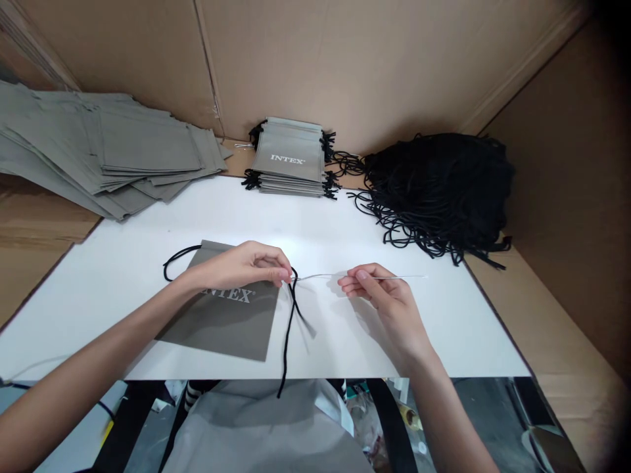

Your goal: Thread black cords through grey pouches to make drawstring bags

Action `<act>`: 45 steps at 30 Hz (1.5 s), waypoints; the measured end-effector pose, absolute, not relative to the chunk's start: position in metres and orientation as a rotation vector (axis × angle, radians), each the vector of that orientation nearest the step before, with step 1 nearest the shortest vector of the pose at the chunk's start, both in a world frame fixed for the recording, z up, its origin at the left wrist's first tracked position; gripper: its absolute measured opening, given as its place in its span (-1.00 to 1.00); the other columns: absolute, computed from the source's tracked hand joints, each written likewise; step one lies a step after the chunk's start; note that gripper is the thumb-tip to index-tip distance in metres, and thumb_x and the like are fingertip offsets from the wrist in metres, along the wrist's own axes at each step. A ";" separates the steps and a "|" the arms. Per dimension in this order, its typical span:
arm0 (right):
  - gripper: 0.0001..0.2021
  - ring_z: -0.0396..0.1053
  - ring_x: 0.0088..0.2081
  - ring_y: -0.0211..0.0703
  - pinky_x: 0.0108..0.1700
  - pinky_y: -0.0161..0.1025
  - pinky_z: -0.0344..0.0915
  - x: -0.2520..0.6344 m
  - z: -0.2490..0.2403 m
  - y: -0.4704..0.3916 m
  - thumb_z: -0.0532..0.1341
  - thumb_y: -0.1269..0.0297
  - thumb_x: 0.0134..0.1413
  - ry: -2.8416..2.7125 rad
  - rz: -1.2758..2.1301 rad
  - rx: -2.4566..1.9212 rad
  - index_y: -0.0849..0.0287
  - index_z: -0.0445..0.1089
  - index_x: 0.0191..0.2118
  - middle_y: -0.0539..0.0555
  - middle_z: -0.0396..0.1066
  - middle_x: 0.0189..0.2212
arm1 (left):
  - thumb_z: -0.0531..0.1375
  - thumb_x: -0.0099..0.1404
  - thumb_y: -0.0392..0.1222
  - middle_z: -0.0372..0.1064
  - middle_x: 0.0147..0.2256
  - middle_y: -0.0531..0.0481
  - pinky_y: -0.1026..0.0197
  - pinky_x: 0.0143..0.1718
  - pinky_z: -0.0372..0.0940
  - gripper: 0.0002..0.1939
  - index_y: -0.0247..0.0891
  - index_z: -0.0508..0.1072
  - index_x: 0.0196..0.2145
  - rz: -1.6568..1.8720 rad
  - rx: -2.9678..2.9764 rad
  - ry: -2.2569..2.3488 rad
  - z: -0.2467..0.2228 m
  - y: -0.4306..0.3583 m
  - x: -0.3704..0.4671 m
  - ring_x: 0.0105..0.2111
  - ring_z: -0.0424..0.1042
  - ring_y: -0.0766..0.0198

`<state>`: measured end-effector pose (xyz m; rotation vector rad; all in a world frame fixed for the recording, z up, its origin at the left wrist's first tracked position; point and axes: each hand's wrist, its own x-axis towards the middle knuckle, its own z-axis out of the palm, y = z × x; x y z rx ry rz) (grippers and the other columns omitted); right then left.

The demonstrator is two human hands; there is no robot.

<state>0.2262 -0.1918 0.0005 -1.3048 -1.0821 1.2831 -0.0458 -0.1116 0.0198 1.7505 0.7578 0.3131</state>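
Observation:
A grey pouch printed INTEX lies on the white table, a black cord looping out of its top left corner. My left hand is over its upper right part, thumb and fingers pinched on the black cord at the pouch's edge. Two cord ends hang down from there, one past the table's front edge. To the right, my right hand holds a thin wire between thumb and fingers. The wire runs left to the cord near my left fingertips and sticks out to the right of my hand.
Grey pouches with black cords are stacked at the back middle. A large pile of grey pieces is at the back left, a heap of black cords at the back right. Cardboard walls stand around the white table.

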 end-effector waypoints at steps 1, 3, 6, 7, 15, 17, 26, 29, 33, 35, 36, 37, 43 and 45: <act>-0.74 0.52 -0.31 -0.19 -0.19 -0.26 0.45 0.228 0.002 -0.190 0.34 0.06 0.14 -1.093 1.278 -1.304 0.19 0.53 -0.29 0.10 0.58 -0.37 | 0.16 0.40 0.00 0.55 -0.26 -0.07 0.21 -0.23 0.41 -0.73 -0.25 0.50 -0.16 0.350 1.745 0.795 0.015 -0.111 -0.046 -0.26 0.53 0.23; -0.74 0.52 -0.31 -0.20 -0.19 -0.26 0.46 0.232 0.004 -0.187 0.33 0.06 0.14 -1.127 1.263 -1.301 0.19 0.53 -0.28 0.09 0.58 -0.36 | 0.14 0.41 0.01 0.54 -0.23 -0.09 0.16 -0.20 0.40 -0.71 -0.25 0.49 -0.14 0.487 1.829 0.944 0.006 -0.108 -0.045 -0.26 0.52 0.21; -0.75 0.53 -0.31 -0.19 -0.19 -0.25 0.46 0.235 0.008 -0.184 0.33 0.07 0.13 -1.185 1.229 -1.291 0.18 0.52 -0.26 0.09 0.59 -0.37 | 0.15 0.39 0.00 0.47 -0.06 -0.11 0.02 -0.06 0.34 -0.71 -0.22 0.49 -0.10 0.601 2.118 1.185 -0.004 -0.102 -0.042 -0.09 0.44 0.09; -0.75 0.53 -0.31 -0.18 -0.19 -0.23 0.47 0.235 0.009 -0.183 0.34 0.07 0.13 -1.204 1.218 -1.288 0.18 0.52 -0.26 0.09 0.59 -0.37 | 0.15 0.39 0.00 0.44 -0.02 -0.12 -0.02 -0.01 0.31 -0.72 -0.21 0.50 -0.09 0.577 2.197 1.212 -0.006 -0.101 -0.042 -0.03 0.40 0.05; -0.78 0.53 -0.28 -0.16 -0.14 -0.17 0.47 0.232 0.014 -0.175 0.31 0.10 0.16 -1.315 1.225 -1.244 0.16 0.49 -0.27 0.09 0.59 -0.34 | 0.19 0.37 -0.04 0.45 -0.02 -0.07 0.02 0.05 0.25 -0.80 -0.17 0.51 -0.16 0.497 2.312 1.080 -0.013 -0.103 -0.051 0.03 0.36 0.07; -0.78 0.52 -0.26 -0.14 -0.12 -0.15 0.47 0.231 0.015 -0.172 0.31 0.09 0.17 -1.341 1.228 -1.236 0.15 0.50 -0.27 0.09 0.59 -0.33 | 0.19 0.38 -0.07 0.48 -0.06 -0.05 0.07 0.02 0.27 -0.82 -0.18 0.50 -0.15 0.551 2.326 1.063 -0.015 -0.105 -0.050 -0.01 0.40 0.10; -0.81 0.52 -0.23 -0.13 -0.12 -0.13 0.47 0.230 0.033 -0.170 0.28 0.13 0.23 -1.507 1.053 -1.134 0.13 0.53 -0.21 0.09 0.59 -0.28 | 0.10 0.45 -0.17 0.58 -0.23 -0.01 0.12 -0.10 0.35 -0.81 -0.20 0.51 -0.21 0.932 2.511 1.050 0.001 -0.111 -0.046 -0.19 0.53 0.18; -0.87 0.54 -0.20 -0.10 -0.12 -0.10 0.49 0.231 0.046 -0.176 0.27 0.20 0.26 -1.496 0.936 -1.066 0.10 0.54 -0.20 0.08 0.59 -0.27 | 0.11 0.45 -0.20 0.60 -0.20 0.03 0.07 0.03 0.37 -0.82 -0.14 0.52 -0.23 1.168 2.618 0.969 0.016 -0.112 -0.048 -0.13 0.55 0.21; -0.92 0.55 -0.24 -0.06 -0.18 -0.08 0.50 0.230 0.067 -0.182 0.32 0.21 0.20 -1.418 0.823 -1.009 0.05 0.56 -0.23 0.06 0.60 -0.31 | 0.09 0.44 -0.19 0.61 -0.21 0.11 -0.02 0.09 0.39 -0.77 -0.04 0.53 -0.31 1.300 2.722 1.050 0.043 -0.113 -0.051 -0.14 0.57 0.21; -0.93 0.55 -0.27 -0.06 -0.23 -0.11 0.50 0.229 0.076 -0.184 0.34 0.22 0.19 -1.375 0.728 -0.952 0.03 0.56 -0.25 0.06 0.60 -0.34 | 0.11 0.43 -0.14 0.61 -0.25 0.12 -0.07 0.10 0.41 -0.78 -0.04 0.52 -0.34 1.356 2.710 1.088 0.060 -0.116 -0.052 -0.15 0.57 0.18; -0.94 0.55 -0.29 -0.06 -0.25 -0.12 0.49 0.229 0.078 -0.186 0.33 0.22 0.18 -1.363 0.679 -0.916 0.02 0.57 -0.26 0.06 0.60 -0.35 | 0.13 0.42 -0.11 0.60 -0.26 0.12 -0.09 0.09 0.42 -0.78 -0.05 0.51 -0.36 1.385 2.696 1.076 0.068 -0.118 -0.052 -0.16 0.58 0.18; -0.95 0.55 -0.29 -0.06 -0.26 -0.12 0.49 0.229 0.079 -0.187 0.33 0.23 0.19 -1.361 0.642 -0.884 0.02 0.57 -0.26 0.06 0.60 -0.36 | 0.14 0.41 -0.09 0.60 -0.27 0.12 -0.10 0.08 0.43 -0.79 -0.06 0.50 -0.37 1.406 2.684 1.052 0.075 -0.121 -0.052 -0.17 0.58 0.17; -0.83 0.55 -0.19 -0.09 -0.16 -0.13 0.52 0.230 0.044 -0.216 0.21 0.37 0.29 -1.494 0.834 -0.887 0.00 0.56 -0.15 0.06 0.60 -0.25 | 0.20 0.37 -0.20 0.60 -0.21 0.13 0.02 -0.04 0.52 -0.85 -0.08 0.50 -0.38 1.169 2.854 0.776 0.063 -0.144 -0.054 -0.24 0.59 0.23; -0.78 0.55 -0.14 -0.11 -0.10 -0.15 0.51 0.230 0.026 -0.230 0.18 0.43 0.30 -1.517 0.922 -0.979 -0.01 0.54 -0.13 0.05 0.59 -0.22 | 0.17 0.38 -0.30 0.61 -0.18 0.10 0.12 -0.05 0.51 -0.84 -0.11 0.50 -0.33 1.223 3.002 0.622 0.040 -0.152 -0.056 -0.21 0.59 0.26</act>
